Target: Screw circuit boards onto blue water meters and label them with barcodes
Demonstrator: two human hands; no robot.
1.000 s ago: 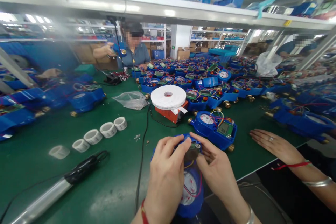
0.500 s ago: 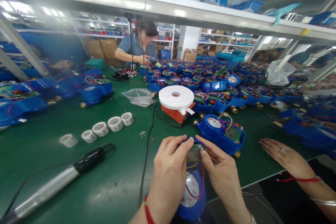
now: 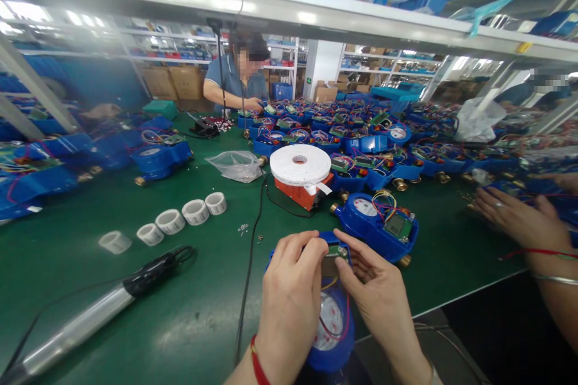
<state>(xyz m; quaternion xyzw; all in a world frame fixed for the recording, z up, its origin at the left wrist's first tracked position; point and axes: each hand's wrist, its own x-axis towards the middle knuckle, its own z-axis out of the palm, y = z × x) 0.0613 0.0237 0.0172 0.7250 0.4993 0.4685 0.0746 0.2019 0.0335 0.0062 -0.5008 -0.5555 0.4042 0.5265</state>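
Between my hands is a blue water meter (image 3: 339,356), its round dial towards me and its open housing at the far end. A green circuit board with a display (image 3: 335,251) sits in that housing, with red and yellow wires running from it. My left hand (image 3: 291,286) grips the housing's left side, fingers curled over the board area. My right hand (image 3: 377,289) holds the right side, thumb at the board's edge and fingers along the outer wall. Just beyond lies another blue water meter (image 3: 365,225) with its board and wires exposed.
A white tape roll (image 3: 300,162) rests on an orange box (image 3: 298,192). Several label rolls (image 3: 169,222), loose screws (image 3: 244,228) and a corded electric screwdriver (image 3: 81,331) lie leftward. A co-worker's hands (image 3: 519,216) work at the right; another person (image 3: 239,78) is across the table.
My right thumb has shifted left and down on the board, off its upper right corner. The co-worker's hand at the right has moved away to the meters there. The view has shifted slightly.
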